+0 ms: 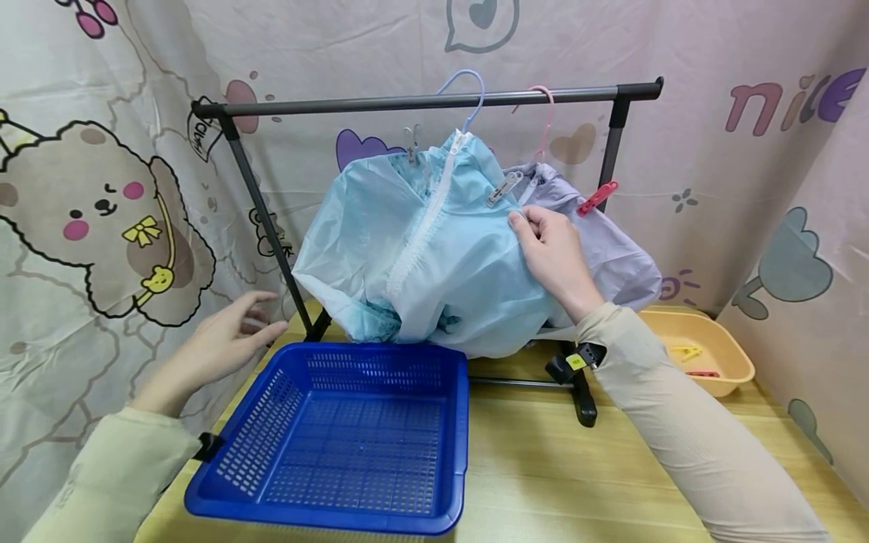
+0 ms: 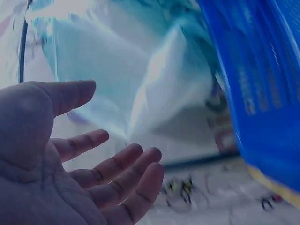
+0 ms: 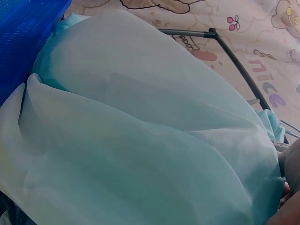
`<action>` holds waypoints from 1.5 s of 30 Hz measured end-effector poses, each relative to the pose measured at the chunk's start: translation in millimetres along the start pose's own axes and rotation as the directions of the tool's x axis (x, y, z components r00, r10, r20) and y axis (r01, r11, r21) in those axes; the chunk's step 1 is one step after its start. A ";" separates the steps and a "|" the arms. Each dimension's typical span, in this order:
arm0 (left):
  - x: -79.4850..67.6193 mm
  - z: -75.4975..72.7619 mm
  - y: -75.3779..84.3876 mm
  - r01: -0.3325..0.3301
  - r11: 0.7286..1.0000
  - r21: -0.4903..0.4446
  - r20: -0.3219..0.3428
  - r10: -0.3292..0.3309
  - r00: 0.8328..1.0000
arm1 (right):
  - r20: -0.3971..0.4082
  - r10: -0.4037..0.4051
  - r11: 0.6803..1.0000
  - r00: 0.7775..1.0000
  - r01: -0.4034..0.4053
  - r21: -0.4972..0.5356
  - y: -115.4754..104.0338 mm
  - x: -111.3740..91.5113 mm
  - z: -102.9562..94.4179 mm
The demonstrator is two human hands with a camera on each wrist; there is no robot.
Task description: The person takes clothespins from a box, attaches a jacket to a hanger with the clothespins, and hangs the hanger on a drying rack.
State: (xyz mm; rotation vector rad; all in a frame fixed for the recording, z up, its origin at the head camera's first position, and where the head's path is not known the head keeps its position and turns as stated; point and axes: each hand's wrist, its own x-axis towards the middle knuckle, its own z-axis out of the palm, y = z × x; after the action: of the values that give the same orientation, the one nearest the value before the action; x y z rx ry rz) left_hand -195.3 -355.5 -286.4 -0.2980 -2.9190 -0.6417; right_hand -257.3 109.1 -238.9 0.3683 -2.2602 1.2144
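Observation:
A light blue zip-up jacket [image 1: 462, 249] hangs from a blue hanger [image 1: 470, 79], with a grey clothespin [image 1: 504, 188] on its right shoulder and another clothespin [image 1: 411, 145] on the left one. My right hand [image 1: 553, 245] pinches the jacket's fabric just below the right clothespin. In the right wrist view the jacket's cloth [image 3: 140, 131] fills most of the picture, and only part of the hand [image 3: 288, 187] shows at the edge. My left hand [image 1: 234, 343] is held in the air left of the jacket, fingers loosely spread and holding nothing; its palm [image 2: 28, 187] shows in the left wrist view.
A black rack [image 1: 326, 105] stands on the wooden table [image 1: 516, 467]. Behind the blue jacket hangs a lavender garment [image 1: 621, 260] on a pink hanger [image 1: 548, 113], with a red clothespin [image 1: 597, 198]. A blue basket [image 1: 462, 452] sits in front; a yellow tub [image 1: 736, 362] with clothespins stands right.

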 end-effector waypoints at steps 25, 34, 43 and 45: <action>82.2 84.8 115.2 -0.179 0.973 -0.144 -0.030 0.177 0.984 | -0.023 -0.034 0.994 0.999 0.031 -0.102 -4.0 14.3 8.6; 108.3 103.7 131.2 -0.107 0.952 -0.288 0.061 0.130 0.990 | -0.023 -0.031 0.990 0.999 0.028 -0.139 4.8 28.3 14.5; 132.9 117.4 129.2 -0.051 0.933 -0.355 0.098 0.092 0.991 | 0.047 -0.036 0.983 0.998 0.044 -0.180 -5.4 28.2 17.2; 137.6 119.7 127.5 -0.043 0.934 -0.355 0.102 0.084 0.991 | 0.062 -0.045 0.980 0.997 0.056 -0.191 -3.0 28.3 19.8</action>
State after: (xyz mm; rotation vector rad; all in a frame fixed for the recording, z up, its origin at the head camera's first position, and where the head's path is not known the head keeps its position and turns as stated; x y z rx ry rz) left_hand -311.6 -168.6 -318.9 -0.4811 -2.8709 -1.1767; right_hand -285.6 91.4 -229.4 0.3874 -2.3778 0.9608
